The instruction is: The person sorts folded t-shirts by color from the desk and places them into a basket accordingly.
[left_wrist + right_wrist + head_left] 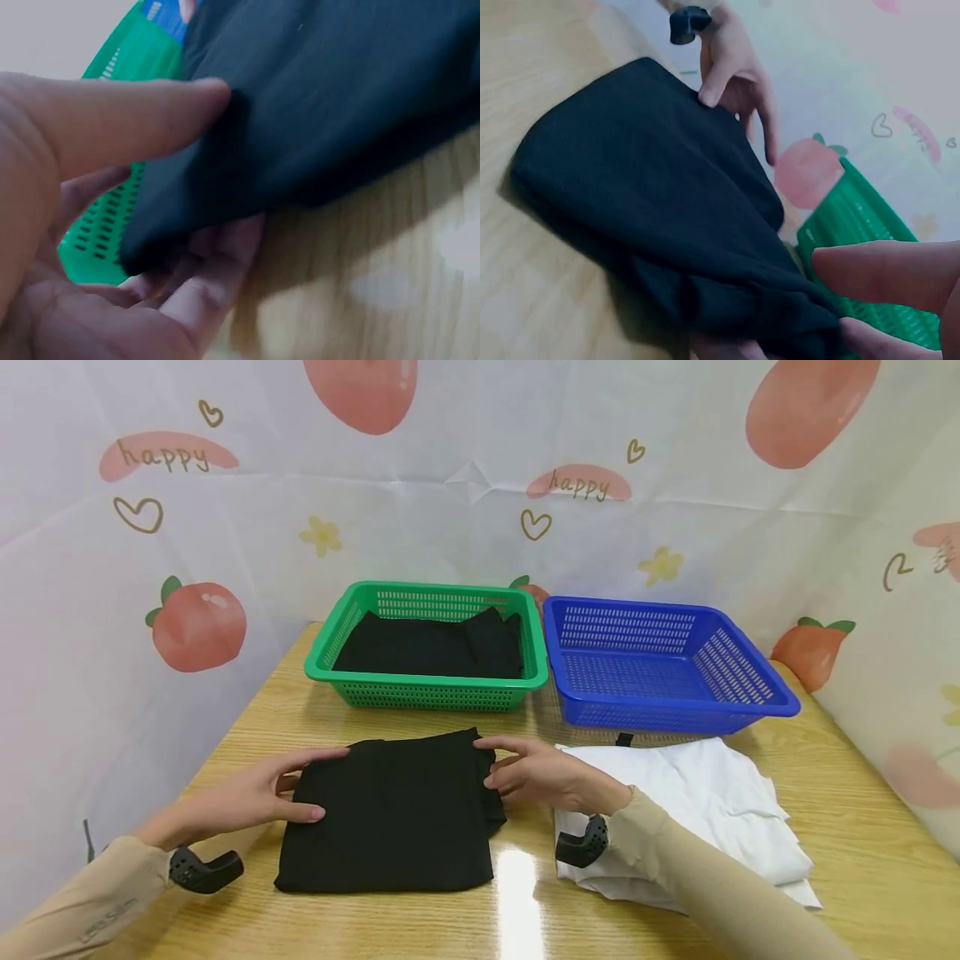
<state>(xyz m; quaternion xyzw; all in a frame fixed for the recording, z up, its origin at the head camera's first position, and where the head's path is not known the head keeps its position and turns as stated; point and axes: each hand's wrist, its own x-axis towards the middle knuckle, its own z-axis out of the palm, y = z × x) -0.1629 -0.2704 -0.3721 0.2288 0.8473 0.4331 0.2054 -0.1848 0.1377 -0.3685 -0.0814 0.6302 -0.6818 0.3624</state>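
Note:
A folded black cloth (390, 818) lies in front of me on the wooden table. At its left edge my left hand (240, 795) grips it; in the left wrist view the thumb (157, 112) is over the top and the other fingers (217, 277) reach underneath. My right hand (547, 777) holds the loosely bunched right side near the far corner. The right wrist view shows its fingers (885, 277) around that bunched edge, with some fingertips hidden below the cloth.
Behind the cloth stands a green basket (427, 680) with folded black cloth (427, 647) inside. To its right is a blue basket (630, 672) with nothing in it. Folded white cloth (697, 802) lies under and beside my right forearm. A patterned white curtain (450, 527) backs the table.

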